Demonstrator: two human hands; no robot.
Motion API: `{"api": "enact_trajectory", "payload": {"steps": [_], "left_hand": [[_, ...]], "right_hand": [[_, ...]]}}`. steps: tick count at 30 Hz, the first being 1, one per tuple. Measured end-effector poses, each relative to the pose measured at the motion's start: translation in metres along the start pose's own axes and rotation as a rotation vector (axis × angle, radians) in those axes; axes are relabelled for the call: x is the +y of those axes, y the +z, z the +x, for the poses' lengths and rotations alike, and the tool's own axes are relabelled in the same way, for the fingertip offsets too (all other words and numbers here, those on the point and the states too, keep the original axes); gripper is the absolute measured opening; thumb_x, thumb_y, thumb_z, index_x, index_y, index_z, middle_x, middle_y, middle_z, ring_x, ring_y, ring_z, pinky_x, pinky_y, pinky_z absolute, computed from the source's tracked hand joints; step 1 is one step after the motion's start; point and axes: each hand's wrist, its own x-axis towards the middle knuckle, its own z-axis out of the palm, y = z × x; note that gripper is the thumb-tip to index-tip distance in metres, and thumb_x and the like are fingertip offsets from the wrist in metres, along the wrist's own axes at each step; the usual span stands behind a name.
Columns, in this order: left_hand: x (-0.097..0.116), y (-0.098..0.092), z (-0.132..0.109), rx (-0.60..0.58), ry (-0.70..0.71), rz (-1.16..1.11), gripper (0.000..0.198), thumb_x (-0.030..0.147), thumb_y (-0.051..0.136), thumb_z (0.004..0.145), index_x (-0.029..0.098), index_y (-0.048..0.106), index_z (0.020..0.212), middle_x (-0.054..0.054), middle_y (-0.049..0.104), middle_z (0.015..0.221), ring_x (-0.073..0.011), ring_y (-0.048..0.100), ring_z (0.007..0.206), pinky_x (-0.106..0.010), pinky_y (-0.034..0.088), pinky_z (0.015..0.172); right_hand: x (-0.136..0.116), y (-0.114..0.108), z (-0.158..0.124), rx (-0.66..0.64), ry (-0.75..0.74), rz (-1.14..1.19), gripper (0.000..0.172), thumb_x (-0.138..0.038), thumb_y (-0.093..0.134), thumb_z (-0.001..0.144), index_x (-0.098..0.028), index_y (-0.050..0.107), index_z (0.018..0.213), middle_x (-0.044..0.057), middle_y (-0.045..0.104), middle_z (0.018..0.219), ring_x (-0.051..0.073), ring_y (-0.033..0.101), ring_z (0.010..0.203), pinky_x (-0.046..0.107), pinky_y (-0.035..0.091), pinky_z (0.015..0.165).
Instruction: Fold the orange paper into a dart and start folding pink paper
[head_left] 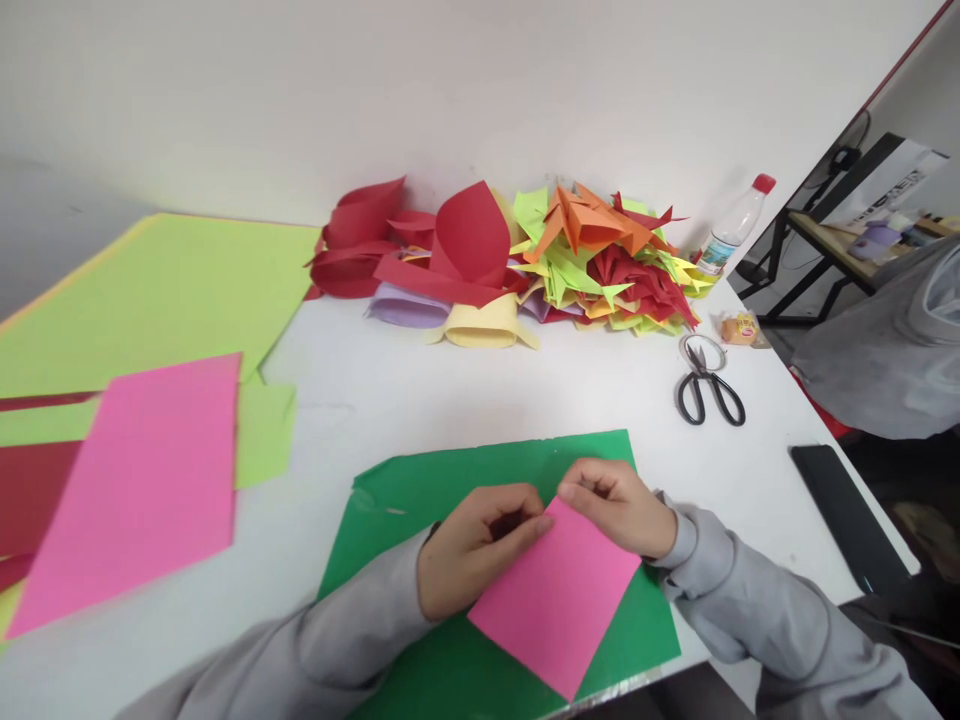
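A square of pink paper lies turned like a diamond, one corner toward me, over a green sheet at the table's front edge. Its far corner is pinched by my left hand, thumb and fingertips together. Right beside it, my right hand also pinches the paper near that same corner. Both hands are closed and their fingertips nearly meet. Whether the corner is folded between the fingers is hidden.
Pink sheets and yellow-green sheets lie at left. Curled red paper pieces and folded paper stars are heaped by the wall. Black-handled scissors, a plastic bottle, a small snack packet and a black phone stand or lie at right.
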Motion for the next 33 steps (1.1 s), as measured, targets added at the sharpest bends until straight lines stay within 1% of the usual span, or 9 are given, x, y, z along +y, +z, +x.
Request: {"api": "enact_trajectory", "payload": {"steps": [3, 5, 8, 12, 15, 18, 24, 27, 33], "left_hand": [[0.001, -0.001, 0.000, 0.057, -0.032, -0.081, 0.038, 0.047, 0.050, 0.084, 0.018, 0.046, 0.060, 0.005, 0.042, 0.056, -0.0092, 0.037, 0.051, -0.022, 0.031, 0.048], [0.002, -0.002, 0.000, 0.068, -0.048, -0.094, 0.038, 0.049, 0.051, 0.083, 0.018, 0.049, 0.062, 0.004, 0.044, 0.057, -0.0097, 0.039, 0.053, -0.022, 0.032, 0.049], [0.004, -0.001, 0.001, 0.029, -0.023, -0.042, 0.038, 0.047, 0.049, 0.084, 0.018, 0.051, 0.061, 0.004, 0.045, 0.057, -0.0101, 0.039, 0.053, -0.022, 0.032, 0.050], [0.002, 0.000, 0.002, -0.011, 0.034, 0.037, 0.038, 0.042, 0.044, 0.087, 0.018, 0.045, 0.057, 0.004, 0.040, 0.055, -0.0098, 0.038, 0.052, -0.022, 0.030, 0.049], [0.000, 0.001, 0.002, -0.024, 0.075, 0.096, 0.039, 0.040, 0.042, 0.087, 0.019, 0.041, 0.054, 0.005, 0.037, 0.052, -0.0096, 0.036, 0.050, -0.022, 0.029, 0.047], [0.000, 0.002, 0.001, -0.019, 0.110, 0.155, 0.036, 0.037, 0.042, 0.088, 0.019, 0.043, 0.057, 0.004, 0.040, 0.053, -0.0101, 0.037, 0.052, -0.022, 0.030, 0.049], [-0.003, 0.001, -0.001, 0.064, 0.181, 0.198, 0.032, 0.033, 0.038, 0.090, 0.020, 0.043, 0.061, 0.004, 0.042, 0.057, -0.0107, 0.039, 0.053, -0.023, 0.032, 0.051], [-0.007, -0.003, 0.001, 0.075, 0.207, 0.218, 0.031, 0.033, 0.039, 0.090, 0.020, 0.044, 0.061, 0.003, 0.044, 0.057, -0.0107, 0.039, 0.052, -0.023, 0.033, 0.051], [0.002, -0.016, 0.003, 0.251, 0.169, 0.251, 0.031, 0.033, 0.041, 0.088, 0.020, 0.046, 0.060, 0.003, 0.044, 0.056, -0.0110, 0.039, 0.051, -0.024, 0.033, 0.050]], "right_hand": [[0.000, -0.003, 0.000, -0.085, 0.029, 0.017, 0.048, -0.062, 0.048, 0.085, -0.017, 0.051, 0.069, -0.004, 0.044, 0.058, 0.007, 0.038, 0.053, 0.020, 0.030, 0.047], [0.000, -0.003, 0.000, -0.123, 0.013, -0.001, 0.046, -0.060, 0.049, 0.086, -0.017, 0.051, 0.069, -0.005, 0.042, 0.057, 0.007, 0.036, 0.052, 0.020, 0.029, 0.047], [0.000, 0.001, -0.001, -0.162, -0.026, -0.048, 0.038, -0.051, 0.050, 0.088, -0.017, 0.051, 0.072, -0.006, 0.042, 0.058, 0.006, 0.034, 0.052, 0.020, 0.028, 0.047], [0.000, 0.004, -0.002, -0.188, -0.076, -0.125, 0.026, -0.037, 0.048, 0.089, -0.018, 0.050, 0.071, -0.007, 0.040, 0.055, 0.006, 0.033, 0.050, 0.019, 0.026, 0.046], [0.000, 0.005, -0.003, -0.194, -0.078, -0.129, 0.026, -0.034, 0.049, 0.087, -0.018, 0.047, 0.066, -0.007, 0.038, 0.054, 0.005, 0.032, 0.049, 0.018, 0.025, 0.045], [0.001, 0.004, -0.002, -0.223, -0.022, -0.065, 0.029, -0.036, 0.052, 0.085, -0.018, 0.046, 0.063, -0.008, 0.038, 0.052, 0.005, 0.031, 0.048, 0.018, 0.025, 0.044], [0.004, 0.000, 0.001, -0.284, 0.129, 0.132, 0.030, -0.043, 0.059, 0.080, -0.017, 0.051, 0.067, -0.008, 0.043, 0.051, 0.005, 0.038, 0.044, 0.018, 0.030, 0.042], [0.005, -0.002, 0.001, -0.280, 0.127, 0.160, 0.029, -0.042, 0.062, 0.079, -0.017, 0.052, 0.068, -0.008, 0.044, 0.052, 0.005, 0.038, 0.045, 0.018, 0.030, 0.043], [0.005, -0.007, 0.003, -0.213, 0.085, 0.250, 0.023, -0.033, 0.065, 0.074, -0.016, 0.053, 0.065, -0.007, 0.049, 0.051, 0.004, 0.040, 0.044, 0.017, 0.032, 0.042]]}}
